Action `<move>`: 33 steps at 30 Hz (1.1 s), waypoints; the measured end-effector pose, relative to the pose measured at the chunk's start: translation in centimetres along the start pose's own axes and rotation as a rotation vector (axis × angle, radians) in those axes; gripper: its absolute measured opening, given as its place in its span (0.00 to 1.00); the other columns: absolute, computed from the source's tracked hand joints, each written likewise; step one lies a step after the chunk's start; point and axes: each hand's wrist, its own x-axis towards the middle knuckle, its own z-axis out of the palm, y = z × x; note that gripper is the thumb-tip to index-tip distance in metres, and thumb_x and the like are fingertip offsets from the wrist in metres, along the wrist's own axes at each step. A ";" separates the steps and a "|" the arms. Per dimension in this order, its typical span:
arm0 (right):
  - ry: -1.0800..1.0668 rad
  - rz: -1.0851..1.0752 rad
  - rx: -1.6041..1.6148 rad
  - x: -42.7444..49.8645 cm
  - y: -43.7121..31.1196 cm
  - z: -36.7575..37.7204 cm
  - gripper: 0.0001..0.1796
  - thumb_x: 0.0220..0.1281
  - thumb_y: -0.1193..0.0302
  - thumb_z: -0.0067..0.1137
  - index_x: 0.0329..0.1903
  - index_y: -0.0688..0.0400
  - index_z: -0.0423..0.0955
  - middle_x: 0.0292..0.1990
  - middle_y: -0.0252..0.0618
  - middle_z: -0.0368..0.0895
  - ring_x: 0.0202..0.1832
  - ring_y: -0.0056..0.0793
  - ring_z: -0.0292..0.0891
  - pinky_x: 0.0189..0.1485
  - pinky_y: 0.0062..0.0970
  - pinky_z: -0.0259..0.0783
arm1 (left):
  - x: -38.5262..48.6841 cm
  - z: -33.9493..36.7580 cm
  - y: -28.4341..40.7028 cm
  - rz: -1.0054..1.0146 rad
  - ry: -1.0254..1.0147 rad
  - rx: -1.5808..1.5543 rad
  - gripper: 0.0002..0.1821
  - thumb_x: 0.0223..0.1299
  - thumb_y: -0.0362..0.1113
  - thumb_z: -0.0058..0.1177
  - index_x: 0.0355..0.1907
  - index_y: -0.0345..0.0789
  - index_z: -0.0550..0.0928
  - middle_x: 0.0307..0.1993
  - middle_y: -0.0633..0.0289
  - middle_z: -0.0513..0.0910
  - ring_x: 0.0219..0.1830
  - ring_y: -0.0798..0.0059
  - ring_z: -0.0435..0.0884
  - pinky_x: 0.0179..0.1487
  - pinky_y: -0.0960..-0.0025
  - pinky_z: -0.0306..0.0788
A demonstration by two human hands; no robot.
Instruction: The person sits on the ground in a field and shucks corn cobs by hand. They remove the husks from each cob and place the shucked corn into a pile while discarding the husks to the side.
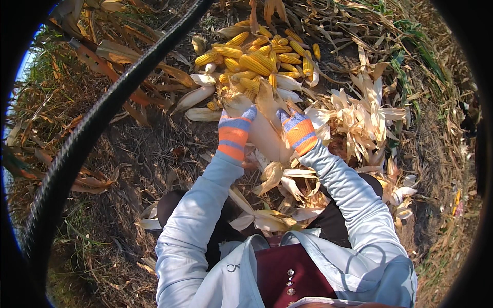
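Observation:
Both my hands wear knit gloves striped in orange and blue-purple. Between them lies an ear of corn in its pale dry husk [267, 136], slanting down to the right. My left hand [235, 133] grips the husk on one side, near its upper end. On the other side my right hand [297, 129] pinches a strip of husk with its fingertips. Peeled yellow corn ears [258, 61] lie heaped just beyond the hands. Whether any kernels of the held ear are bared cannot be told.
Unpeeled ears in husks [196, 98] rest at the heap's left edge. Stripped corn husks [366, 115] are piled to the right, with more loose husks [265, 219] between my knees. Dry stalks [134, 88] lie at the left. A black braided cord [111, 96] crosses the view's left side.

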 end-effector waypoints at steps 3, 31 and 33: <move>0.153 0.052 -0.043 1.0 4.2 0.4 0.12 0.57 0.67 0.43 0.38 0.59 0.73 0.26 0.48 0.75 0.28 0.45 0.72 0.30 0.38 0.68 | 0.7 -1.9 2.3 -0.035 0.164 -0.099 0.29 0.45 0.34 0.61 0.52 0.33 0.67 0.43 0.59 0.75 0.40 0.73 0.75 0.42 0.74 0.71; -0.746 -0.211 0.529 -0.3 -3.5 -2.2 0.23 0.47 0.53 0.54 0.43 0.54 0.72 0.40 0.44 0.75 0.42 0.40 0.72 0.45 0.31 0.67 | 2.8 -4.5 3.1 -0.058 0.039 -0.394 0.25 0.51 0.50 0.53 0.46 0.34 0.71 0.40 0.54 0.76 0.39 0.65 0.76 0.44 0.63 0.72; -0.719 -0.119 0.677 -0.7 -4.0 -2.2 0.22 0.47 0.54 0.54 0.42 0.54 0.73 0.40 0.44 0.75 0.40 0.41 0.72 0.44 0.31 0.67 | 2.2 -4.6 3.5 -0.061 -0.116 -0.468 0.27 0.52 0.52 0.51 0.46 0.33 0.70 0.41 0.52 0.76 0.40 0.64 0.76 0.45 0.62 0.72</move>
